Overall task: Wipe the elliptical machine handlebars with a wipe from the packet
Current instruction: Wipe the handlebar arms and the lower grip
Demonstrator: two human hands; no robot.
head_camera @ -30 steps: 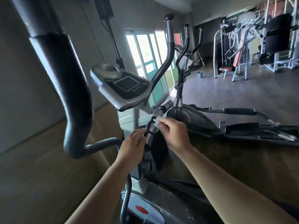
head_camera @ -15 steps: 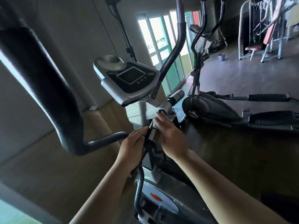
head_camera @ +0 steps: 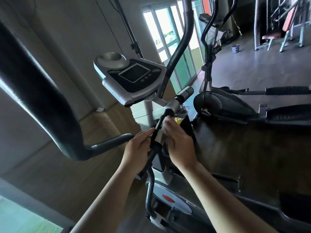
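The elliptical's short black handlebar (head_camera: 159, 127) rises toward a round end cap below the console (head_camera: 133, 76). My left hand (head_camera: 137, 149) grips this bar from the left, its fingertips against the foam. My right hand (head_camera: 179, 142) closes on the bar from the right, with blurred fingers near the top. A pale wipe (head_camera: 165, 123) shows faintly at those fingertips, mostly hidden. The matching far grip (head_camera: 184, 93) sticks out beyond it. A thick curved swing handlebar (head_camera: 42, 98) fills the left foreground.
A yellow item (head_camera: 178, 121) sits in a black holder behind my right hand. A second elliptical (head_camera: 222, 105) stands to the right, with weight machines (head_camera: 286, 22) at the back. Glass doors (head_camera: 168, 31) are beyond the console, and wooden floor lies to the left.
My view has tilted down and moved closer. My right hand has slid down the short handlebar from near its end cap. The left hand stays on the bar.
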